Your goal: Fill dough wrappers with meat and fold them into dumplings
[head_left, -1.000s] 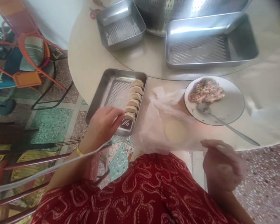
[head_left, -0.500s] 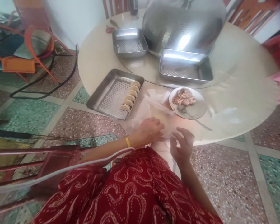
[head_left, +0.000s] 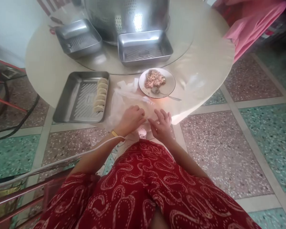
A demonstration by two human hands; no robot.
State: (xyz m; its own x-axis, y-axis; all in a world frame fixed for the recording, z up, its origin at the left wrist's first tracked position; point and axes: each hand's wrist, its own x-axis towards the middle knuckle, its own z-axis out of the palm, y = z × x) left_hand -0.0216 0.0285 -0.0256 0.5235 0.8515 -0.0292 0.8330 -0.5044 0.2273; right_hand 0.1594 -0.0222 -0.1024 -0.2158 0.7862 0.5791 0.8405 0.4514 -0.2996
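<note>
While both hands, left hand (head_left: 131, 119) and right hand (head_left: 161, 123), rested on the plastic bag (head_left: 124, 100) at six o'clock of the counter (head_left: 205, 60), fingers loosely curled, grasp impossible to tell. Risked dragging thin bag over the edge.

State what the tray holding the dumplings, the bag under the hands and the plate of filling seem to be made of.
Tray: likely stainless steel, grey, shiny, ribbed floor.
Bag: thin clear plastic, crinkled and see-through.
Plate: pale, smooth, glossy; whether ceramic or melamine cannot be told.
</note>
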